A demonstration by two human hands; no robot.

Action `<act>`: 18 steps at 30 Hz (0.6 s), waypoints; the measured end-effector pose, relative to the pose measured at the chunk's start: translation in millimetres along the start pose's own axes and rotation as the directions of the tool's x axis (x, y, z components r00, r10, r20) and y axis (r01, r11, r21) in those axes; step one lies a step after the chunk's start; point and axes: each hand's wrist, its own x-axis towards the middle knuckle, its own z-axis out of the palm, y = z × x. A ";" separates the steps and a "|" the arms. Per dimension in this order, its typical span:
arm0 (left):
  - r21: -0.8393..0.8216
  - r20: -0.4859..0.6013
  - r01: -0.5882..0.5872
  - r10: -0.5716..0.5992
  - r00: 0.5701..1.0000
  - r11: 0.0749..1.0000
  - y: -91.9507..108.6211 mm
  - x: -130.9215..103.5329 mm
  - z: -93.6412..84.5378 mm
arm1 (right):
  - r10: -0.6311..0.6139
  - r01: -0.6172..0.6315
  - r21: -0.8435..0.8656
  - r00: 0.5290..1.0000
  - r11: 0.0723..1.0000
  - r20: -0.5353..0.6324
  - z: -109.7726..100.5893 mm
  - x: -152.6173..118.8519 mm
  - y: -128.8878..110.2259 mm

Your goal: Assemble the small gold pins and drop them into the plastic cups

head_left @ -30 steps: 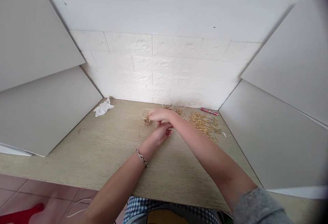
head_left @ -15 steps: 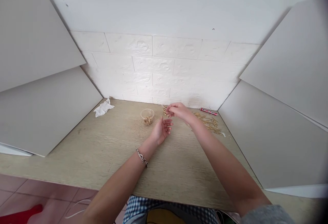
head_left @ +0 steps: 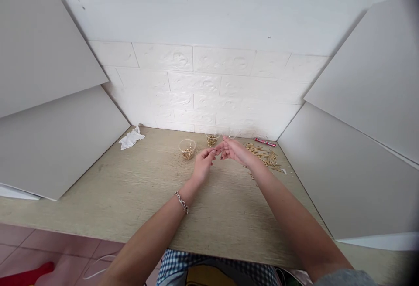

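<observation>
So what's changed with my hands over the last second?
Your right hand moved right, away from the front cup; it now meets your left hand, whose spread fingers have drawn in. Whether they hold anything is unclear. The front cup, tissue and red pen stayed put.

The head camera looks from near and above the front edge of the table (head_left: pixel 108 199), and it faces forward and down, toward the wall (head_left: pixel 206 59) behind it

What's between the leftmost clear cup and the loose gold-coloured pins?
In the head view: the left hand, then the right hand; behind them, a second clear cup and a partly hidden third clear rim.
</observation>
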 end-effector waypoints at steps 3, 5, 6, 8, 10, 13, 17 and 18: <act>0.012 -0.012 0.004 -0.004 1.000 1.000 -0.9 1.5 -1.0 | -0.013 0.014 -0.012 0.999 1.000 0.036 -3.0 -1.1 1.5; 0.021 -0.017 0.001 -0.001 1.000 1.000 -1.1 2.2 -1.7 | -0.040 0.042 -0.026 0.997 0.999 0.064 -4.6 -1.2 3.5; 0.022 -0.018 0.002 -0.001 1.000 1.000 -1.4 2.5 -2.1 | -0.055 0.057 -0.031 0.996 0.998 0.075 -5.2 -1.0 4.7; 0.016 -0.020 0.005 -0.005 1.000 1.000 -2.4 3.4 -3.2 | -0.082 0.085 -0.039 0.993 0.996 0.079 -5.8 -1.0 7.3; -0.001 -0.015 0.018 -0.018 1.000 1.000 -4.1 4.5 -4.2 | -0.097 0.101 -0.058 0.992 0.993 0.076 -5.2 -2.2 8.8; -0.053 -0.002 0.045 -0.045 0.999 0.998 -6.6 6.0 -4.6 | -0.078 0.087 -0.125 0.994 0.988 0.079 -2.4 -7.1 6.4; -0.178 -0.021 0.097 -0.102 0.995 0.979 -6.8 5.9 -3.0 | -0.041 0.033 -0.330 0.999 0.944 -0.018 0.8 -13.1 -9.6; -0.206 -0.016 0.115 -0.121 0.993 0.972 -6.1 5.4 -2.5 | -0.073 0.031 -0.426 0.994 0.904 -0.084 1.0 -12.5 -15.7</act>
